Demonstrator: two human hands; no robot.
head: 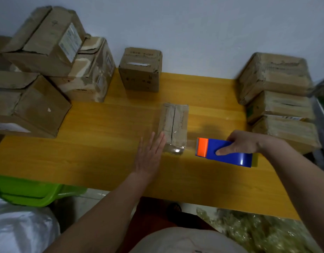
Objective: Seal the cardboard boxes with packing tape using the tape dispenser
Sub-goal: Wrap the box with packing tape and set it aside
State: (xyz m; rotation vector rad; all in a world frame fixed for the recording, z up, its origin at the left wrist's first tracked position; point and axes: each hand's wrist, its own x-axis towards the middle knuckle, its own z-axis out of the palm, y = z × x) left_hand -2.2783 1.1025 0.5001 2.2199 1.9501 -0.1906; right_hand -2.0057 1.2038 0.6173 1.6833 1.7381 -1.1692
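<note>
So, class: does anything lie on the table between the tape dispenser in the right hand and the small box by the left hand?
Nothing solid does. Between the tape dispenser and the small box only bare table shows, perhaps with a faint strip of clear tape across it. The left hand lies flat on the box's far side.

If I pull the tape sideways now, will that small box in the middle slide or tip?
Probably slide: the small box looks light and sits on a smooth wooden table. Tipping seems unlikely, since it lies low and long. The left hand lies flat against its side, likely bracing it.

yellow wooden table (110, 143); cardboard boxes (173, 125) on top
</note>
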